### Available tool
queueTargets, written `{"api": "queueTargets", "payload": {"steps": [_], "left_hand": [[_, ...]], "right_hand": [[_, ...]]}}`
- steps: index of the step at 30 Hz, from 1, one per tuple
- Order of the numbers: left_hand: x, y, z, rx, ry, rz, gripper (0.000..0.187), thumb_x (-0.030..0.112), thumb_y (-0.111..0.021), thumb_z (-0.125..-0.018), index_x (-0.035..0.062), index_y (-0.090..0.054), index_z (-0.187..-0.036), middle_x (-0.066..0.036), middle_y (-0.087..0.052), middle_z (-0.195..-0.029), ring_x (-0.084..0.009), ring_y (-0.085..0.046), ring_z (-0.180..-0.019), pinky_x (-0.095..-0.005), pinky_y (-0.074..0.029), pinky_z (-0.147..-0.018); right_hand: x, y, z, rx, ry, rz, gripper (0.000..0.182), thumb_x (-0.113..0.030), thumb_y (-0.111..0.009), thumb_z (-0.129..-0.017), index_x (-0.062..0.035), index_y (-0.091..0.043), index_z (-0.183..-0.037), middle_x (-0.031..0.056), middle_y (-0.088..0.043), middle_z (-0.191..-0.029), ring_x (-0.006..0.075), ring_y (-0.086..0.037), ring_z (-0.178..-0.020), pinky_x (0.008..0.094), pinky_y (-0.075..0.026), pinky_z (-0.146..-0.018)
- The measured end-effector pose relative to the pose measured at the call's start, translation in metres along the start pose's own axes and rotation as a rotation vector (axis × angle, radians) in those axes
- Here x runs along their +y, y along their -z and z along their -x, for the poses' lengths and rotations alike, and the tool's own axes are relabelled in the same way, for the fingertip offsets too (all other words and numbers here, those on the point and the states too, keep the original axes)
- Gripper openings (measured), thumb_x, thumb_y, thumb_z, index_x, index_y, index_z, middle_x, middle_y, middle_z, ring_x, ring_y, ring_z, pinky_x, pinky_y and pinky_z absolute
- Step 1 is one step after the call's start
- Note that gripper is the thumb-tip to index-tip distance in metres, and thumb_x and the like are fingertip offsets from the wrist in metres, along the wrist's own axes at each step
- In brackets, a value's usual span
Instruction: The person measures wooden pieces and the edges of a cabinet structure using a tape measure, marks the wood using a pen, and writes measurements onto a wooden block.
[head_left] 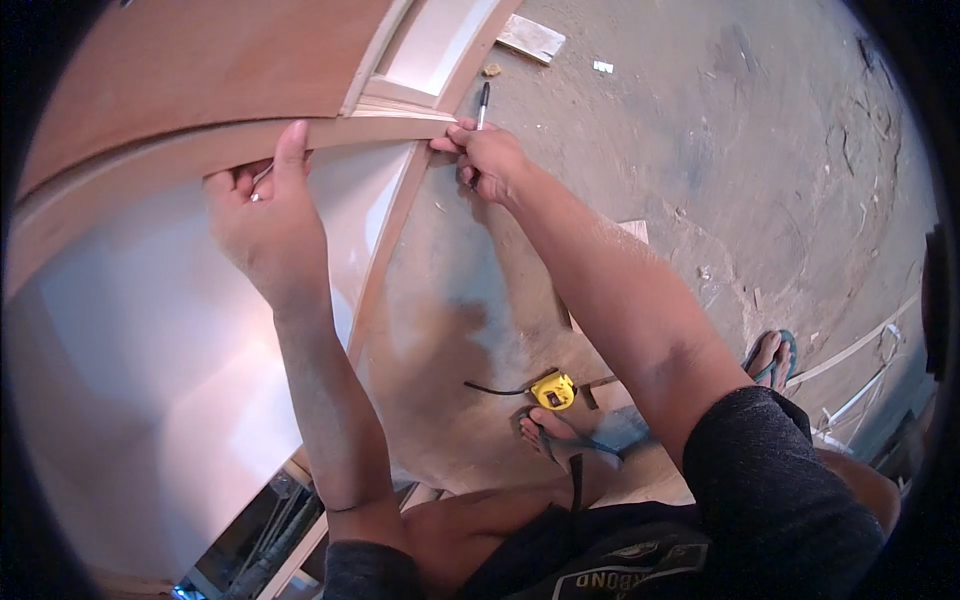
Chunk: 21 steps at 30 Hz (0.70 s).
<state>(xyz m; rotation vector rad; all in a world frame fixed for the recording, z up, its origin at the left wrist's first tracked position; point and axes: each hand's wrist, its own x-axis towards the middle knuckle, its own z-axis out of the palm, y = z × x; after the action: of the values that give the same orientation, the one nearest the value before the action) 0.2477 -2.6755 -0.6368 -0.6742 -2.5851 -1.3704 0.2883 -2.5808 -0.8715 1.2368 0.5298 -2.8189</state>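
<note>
A long, narrow wooden strip [375,130] runs across the front of a wooden cabinet frame [392,215]. My left hand [270,225] is closed on the strip, thumb on its upper face and fingers curled beneath. Something small and white shows between those fingers, too small to name. My right hand [492,162] is at the strip's right end, its thumb and fingertips touching the end. A marker pen [484,102] sticks up out of that closed hand, and a dark end shows below the fingers.
A yellow tape measure [553,390] is by my sandalled foot [548,428]. A brown panel [220,60] stands above the strip, with a white panel [150,300] below. On the dusty floor [720,150] lie a board offcut [532,40] and scraps. Long thin strips [850,345] lie at right.
</note>
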Motion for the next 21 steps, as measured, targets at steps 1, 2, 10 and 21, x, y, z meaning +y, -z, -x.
{"api": "queueTargets", "payload": {"steps": [1, 2, 10, 21], "left_hand": [[-0.001, -0.001, 0.000, 0.001, 0.003, -0.015, 0.038, 0.009, -0.079, -0.093, -0.0070, -0.057, -0.118, -0.016, -0.072, -0.101, -0.0188, -0.073, -0.089, -0.0280, -0.059, -0.079], [-0.002, -0.002, -0.001, 0.006, 0.009, -0.025, 0.038, 0.009, -0.079, -0.093, -0.0074, -0.057, -0.118, -0.016, -0.072, -0.101, -0.0185, -0.073, -0.089, -0.0276, -0.059, -0.078], [0.003, -0.004, 0.000, 0.026, 0.019, -0.042, 0.036, 0.007, -0.078, -0.093, -0.0084, -0.057, -0.118, -0.014, -0.071, -0.099, -0.0169, -0.072, -0.086, -0.0256, -0.063, -0.077], [0.005, -0.013, 0.001, 0.035, -0.064, -0.067, 0.041, 0.005, -0.081, -0.090, -0.0089, -0.057, -0.120, -0.016, -0.073, -0.099, -0.0181, -0.072, -0.087, -0.0283, -0.061, -0.077]], "right_hand": [[-0.001, 0.000, 0.000, 0.003, -0.002, 0.016, 0.022, -0.014, -0.059, -0.103, -0.0125, -0.059, -0.125, 0.0041, -0.078, -0.091, 0.0095, -0.042, -0.045, 0.0273, -0.032, -0.041], [-0.002, 0.000, 0.000, 0.014, -0.003, 0.028, 0.023, -0.015, -0.059, -0.103, -0.0126, -0.060, -0.126, 0.0035, -0.078, -0.091, 0.0095, -0.042, -0.045, 0.0277, -0.032, -0.041], [-0.009, -0.001, 0.011, 0.015, -0.017, 0.051, 0.013, -0.012, -0.058, -0.104, -0.0108, -0.063, -0.117, 0.0054, -0.078, -0.092, 0.0082, -0.042, -0.044, 0.0251, -0.034, -0.039], [-0.008, -0.001, 0.010, 0.018, -0.006, 0.037, 0.013, -0.012, -0.059, -0.104, -0.0102, -0.063, -0.116, 0.0062, -0.077, -0.091, 0.0070, -0.041, -0.043, 0.0250, -0.033, -0.038]]}}
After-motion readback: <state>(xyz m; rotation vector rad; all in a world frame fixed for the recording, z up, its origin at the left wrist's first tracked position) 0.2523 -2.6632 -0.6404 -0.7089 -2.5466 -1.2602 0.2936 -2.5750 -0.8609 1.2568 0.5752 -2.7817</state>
